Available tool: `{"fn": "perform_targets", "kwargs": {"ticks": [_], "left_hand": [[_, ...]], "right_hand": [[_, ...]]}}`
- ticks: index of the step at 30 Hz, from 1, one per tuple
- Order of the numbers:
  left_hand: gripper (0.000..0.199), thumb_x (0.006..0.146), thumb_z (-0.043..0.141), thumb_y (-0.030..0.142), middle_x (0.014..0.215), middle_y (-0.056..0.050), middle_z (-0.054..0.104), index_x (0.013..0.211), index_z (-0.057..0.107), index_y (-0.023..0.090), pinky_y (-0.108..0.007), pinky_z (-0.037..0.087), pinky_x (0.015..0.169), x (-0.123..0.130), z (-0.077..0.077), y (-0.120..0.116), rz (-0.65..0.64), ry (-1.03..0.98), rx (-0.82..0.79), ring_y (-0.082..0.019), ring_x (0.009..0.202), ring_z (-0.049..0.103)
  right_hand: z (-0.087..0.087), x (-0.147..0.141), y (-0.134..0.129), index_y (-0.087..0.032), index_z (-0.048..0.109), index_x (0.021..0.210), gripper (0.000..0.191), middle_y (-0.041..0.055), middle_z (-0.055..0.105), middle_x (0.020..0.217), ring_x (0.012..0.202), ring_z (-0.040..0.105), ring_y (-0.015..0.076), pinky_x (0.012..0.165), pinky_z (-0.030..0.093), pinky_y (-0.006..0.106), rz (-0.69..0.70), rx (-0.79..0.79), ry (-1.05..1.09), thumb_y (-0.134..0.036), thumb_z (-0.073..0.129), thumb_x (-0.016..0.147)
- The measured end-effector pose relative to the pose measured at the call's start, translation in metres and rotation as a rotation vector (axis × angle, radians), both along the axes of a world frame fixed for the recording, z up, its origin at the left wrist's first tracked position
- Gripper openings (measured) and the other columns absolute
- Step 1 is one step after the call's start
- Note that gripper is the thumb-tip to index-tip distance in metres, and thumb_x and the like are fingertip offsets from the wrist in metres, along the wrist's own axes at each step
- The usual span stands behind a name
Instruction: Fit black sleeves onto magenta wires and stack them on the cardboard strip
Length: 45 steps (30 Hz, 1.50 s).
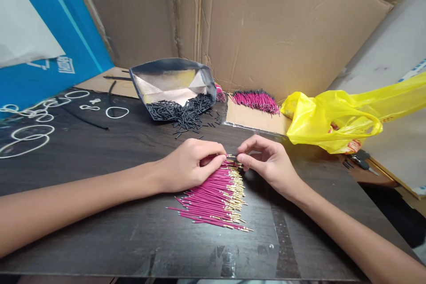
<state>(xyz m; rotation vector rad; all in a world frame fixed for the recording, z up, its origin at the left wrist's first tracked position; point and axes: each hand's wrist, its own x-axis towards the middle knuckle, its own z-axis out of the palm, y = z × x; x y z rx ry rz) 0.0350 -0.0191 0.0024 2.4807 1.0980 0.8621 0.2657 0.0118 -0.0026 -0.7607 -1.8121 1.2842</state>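
A fanned pile of magenta wires (209, 199) with gold-coloured metal ends lies on the dark table, the metal ends to the right. My left hand (191, 164) rests over the pile's upper left, thumb and forefinger pinching one wire near its metal end. Just to the right, my right hand (266, 159) is closed in a pinch on a short black tube, which meets or nearly meets the tip of that wire. Whether the tube is over the tip I cannot tell. Loose black tubes (189, 117) spill from an open box (140, 86) behind my hands.
More magenta wires with black ends (256, 101) lie on a cardboard sheet (249, 119) at the back. A yellow plastic bag (319, 115) sits at right, near some keys (361, 158). White rubber bands (31, 135) lie at left. Cardboard panels (253, 22) wall the back.
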Motion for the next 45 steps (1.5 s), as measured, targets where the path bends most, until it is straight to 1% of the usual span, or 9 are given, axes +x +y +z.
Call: {"fn": "perform_targets", "kwargs": {"ticks": [7,12,22,26,30,33,35,38,45], "left_hand": [[0.021,0.099,0.049,0.021,0.079,-0.002,0.067,0.094,0.068,0.012,-0.026,0.042,0.069,0.001,-0.004,-0.001,-0.077,0.054,0.169,-0.013,0.07,0.059],[0.022,0.1,0.048,0.02,0.076,-0.002,0.066,0.092,0.067,0.013,-0.028,0.042,0.068,0.001,-0.005,0.0,-0.066,0.089,0.2,-0.014,0.069,0.058],[0.024,0.099,0.047,0.02,0.074,-0.002,0.066,0.087,0.068,0.014,-0.031,0.041,0.067,0.003,-0.01,0.0,-0.017,0.151,0.334,-0.016,0.066,0.058],[0.024,0.098,0.048,0.019,0.074,-0.002,0.066,0.086,0.068,0.014,-0.03,0.04,0.067,0.004,-0.01,-0.002,-0.009,0.133,0.323,-0.015,0.065,0.056],[0.024,0.098,0.049,0.022,0.069,0.001,0.061,0.085,0.067,0.014,-0.028,0.038,0.064,0.002,-0.005,-0.004,0.081,-0.002,0.177,-0.012,0.061,0.052],[0.029,0.1,0.048,0.029,0.065,0.003,0.056,0.082,0.066,0.014,-0.025,0.034,0.058,-0.003,0.001,0.0,0.246,-0.225,0.027,-0.01,0.058,0.046],[0.032,0.1,0.048,0.033,0.069,0.002,0.058,0.081,0.065,0.014,-0.024,0.036,0.061,-0.007,0.004,0.003,0.313,-0.357,-0.016,-0.011,0.063,0.049],[0.032,0.099,0.049,0.036,0.075,0.0,0.062,0.083,0.065,0.013,-0.025,0.04,0.066,-0.012,0.005,0.008,0.33,-0.454,-0.05,-0.013,0.071,0.053],[0.031,0.099,0.048,0.033,0.074,0.001,0.059,0.082,0.064,0.013,-0.024,0.038,0.066,-0.014,0.002,0.01,0.331,-0.449,-0.08,-0.012,0.07,0.05]], "right_hand": [[0.001,0.0,0.002,-0.018,0.066,0.087,0.014,-0.0017,0.064,0.081,0.068,0.058,0.0075,0.062,0.049,0.02,0.045,-0.044,0.011,-0.022,0.078,0.082],[0.004,0.0,-0.001,-0.018,0.066,0.081,0.01,0.0006,0.068,0.084,0.078,0.063,0.0114,0.075,0.051,0.025,0.001,0.049,-0.052,-0.02,0.076,0.083],[-0.002,-0.004,-0.004,-0.019,0.067,0.085,0.013,0.0014,0.069,0.087,0.078,0.065,0.014,0.073,0.052,0.028,-0.02,0.004,-0.068,-0.028,0.076,0.083],[-0.002,-0.004,-0.006,-0.02,0.068,0.085,0.013,0.0034,0.072,0.091,0.079,0.066,0.0151,0.074,0.054,0.029,-0.027,-0.012,-0.091,-0.03,0.076,0.083],[0.004,-0.003,0.0,-0.021,0.07,0.094,0.016,0.0051,0.073,0.1,0.081,0.068,0.0157,0.07,0.055,0.028,-0.018,0.006,-0.085,-0.034,0.074,0.086],[0.011,-0.012,0.022,-0.02,0.069,0.104,0.021,0.008,0.072,0.109,0.098,0.068,0.0208,0.072,0.057,0.031,-0.063,0.11,-0.097,-0.036,0.066,0.091],[0.013,-0.026,0.043,-0.019,0.069,0.104,0.02,0.0085,0.071,0.11,0.098,0.068,0.0208,0.075,0.056,0.032,-0.135,0.248,-0.237,-0.034,0.062,0.093],[0.015,-0.055,0.072,-0.018,0.07,0.1,0.017,0.0076,0.073,0.101,0.09,0.067,0.0186,0.081,0.052,0.033,-0.217,0.532,-0.608,-0.026,0.057,0.093],[0.004,-0.093,0.087,-0.016,0.065,0.088,0.011,0.0119,0.068,0.092,0.084,0.061,0.0237,0.072,0.043,0.033,-0.254,0.709,-0.894,-0.013,0.056,0.083]]}}
